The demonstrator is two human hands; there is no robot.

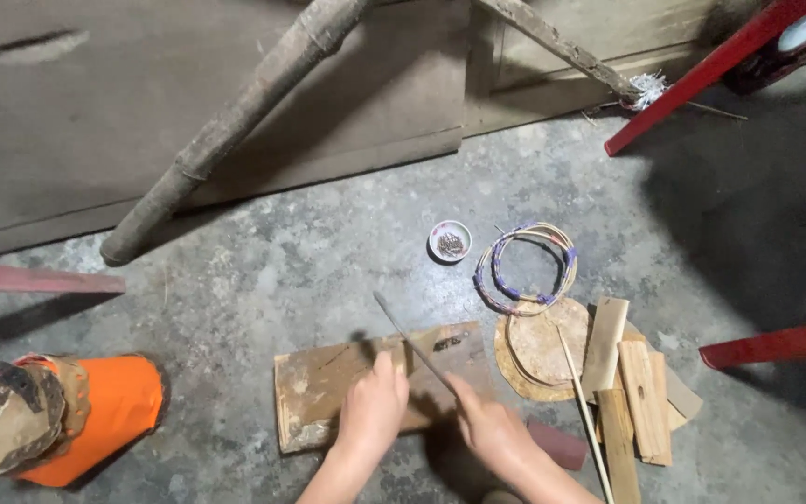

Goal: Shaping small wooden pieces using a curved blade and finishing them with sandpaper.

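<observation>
Gripping a thin blade [412,343], right hand [489,425] beside left hand [372,406] on board [328,383]

A grey concrete floor [263,271] carried scattered items. A small round dish [450,241] sat just beside a coiled ring of purple and pale cane [526,268]. Round woven discs [538,347] lay below it, next to short wooden slats [644,399]. An orange cone-shaped object [104,415] lay at left. Rough poles [235,121] leaned against the wall.

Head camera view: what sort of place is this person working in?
Probably a rough home craft workshop, set up on a bare concrete floor. Signs: cut wooden slats, a coiled woven ring and a worn work board under both hands.
</observation>
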